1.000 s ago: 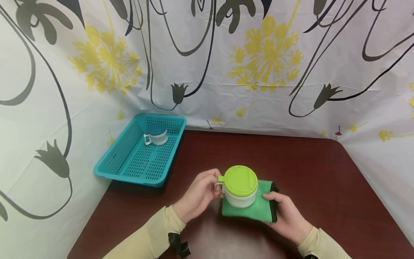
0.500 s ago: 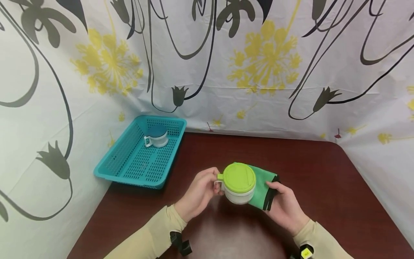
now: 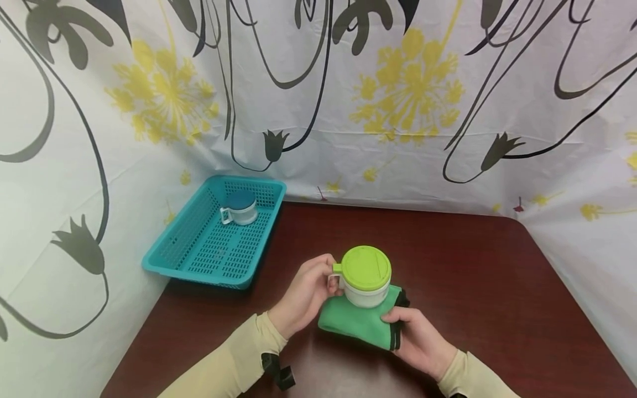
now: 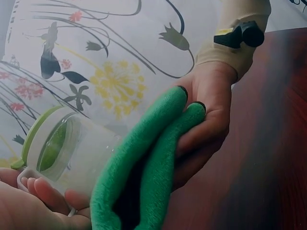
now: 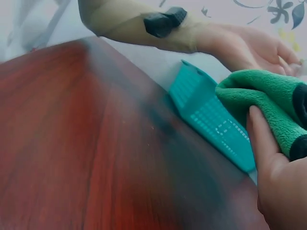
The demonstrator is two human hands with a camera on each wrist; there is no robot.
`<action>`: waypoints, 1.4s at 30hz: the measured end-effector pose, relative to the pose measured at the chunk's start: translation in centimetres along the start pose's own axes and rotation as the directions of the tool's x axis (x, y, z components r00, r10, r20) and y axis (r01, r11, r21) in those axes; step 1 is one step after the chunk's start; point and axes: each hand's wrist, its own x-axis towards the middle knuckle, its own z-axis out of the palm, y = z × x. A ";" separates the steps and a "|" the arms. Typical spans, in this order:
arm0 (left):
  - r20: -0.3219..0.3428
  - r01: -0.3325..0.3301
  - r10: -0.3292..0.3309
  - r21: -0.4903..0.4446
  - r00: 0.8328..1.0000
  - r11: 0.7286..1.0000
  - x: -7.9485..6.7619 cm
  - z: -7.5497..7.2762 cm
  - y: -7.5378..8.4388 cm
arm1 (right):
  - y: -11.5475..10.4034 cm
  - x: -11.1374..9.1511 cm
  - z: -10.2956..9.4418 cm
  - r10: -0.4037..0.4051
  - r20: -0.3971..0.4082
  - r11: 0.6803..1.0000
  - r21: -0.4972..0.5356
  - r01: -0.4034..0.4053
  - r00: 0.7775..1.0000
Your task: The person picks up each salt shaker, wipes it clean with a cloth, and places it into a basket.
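My left hand (image 3: 311,290) grips the handle of a lidded jar (image 3: 365,276), which has a lime-green lid and a clear body in the left wrist view. My right hand (image 3: 420,337) pinches a folded green cloth (image 3: 358,323) by its black-edged side, thumb on top. In the head view the cloth spreads beneath and in front of the jar, its fold reaching toward the left hand. Seen from the left wrist, the cloth (image 4: 144,163) is doubled over right beside the clear jar (image 4: 81,148). The right wrist view shows the fold of the cloth (image 5: 264,96) but not the jar.
A blue plastic basket (image 3: 251,260) stands at the back left of the dark red table (image 3: 448,254). In it sits another handled jar (image 3: 242,209) with a blue lid. A patterned white curtain (image 3: 318,110) hangs behind and along the sides.
The right hand first tilts the cloth up behind the jar, then brings it down and left, under and in front of it. The left hand and jar shift only slightly.
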 end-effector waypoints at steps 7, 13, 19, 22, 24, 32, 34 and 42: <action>-0.003 0.006 -0.006 0.023 1.000 1.000 -0.2 0.1 0.1 | 0.1 0.1 0.1 -0.044 0.018 0.999 0.005 0.044 0.999; -0.004 0.012 -0.012 0.044 1.000 0.999 -0.3 0.1 0.2 | -0.3 0.0 0.1 -0.029 -0.022 1.000 -0.006 0.029 0.999; 0.010 -0.005 0.004 0.073 1.000 0.997 -0.5 0.2 0.3 | -2.6 -0.9 -0.8 -0.098 -0.195 0.995 0.006 0.102 0.976; 0.004 -0.008 0.008 0.078 1.000 0.997 -0.7 0.2 0.4 | -3.5 -1.4 -1.4 -0.145 -0.233 0.988 0.014 0.152 0.962; -0.002 -0.007 0.007 0.078 1.000 0.997 -0.7 0.2 0.4 | -3.8 -1.6 -1.6 -0.148 -0.225 0.988 0.010 0.154 0.963; -0.004 -0.009 0.010 0.061 1.000 0.998 -0.7 0.3 0.2 | -3.8 -1.8 -1.8 -0.145 -0.215 0.988 0.013 0.152 0.966; -0.006 -0.009 0.009 0.061 1.000 0.998 -0.7 0.3 0.2 | -3.7 -1.8 -1.7 -0.142 -0.211 0.989 0.013 0.148 0.967; -0.023 -0.011 0.012 0.059 1.000 0.998 -0.7 0.2 0.3 | -1.5 -1.8 0.3 -0.028 -0.117 1.000 -0.003 0.028 0.993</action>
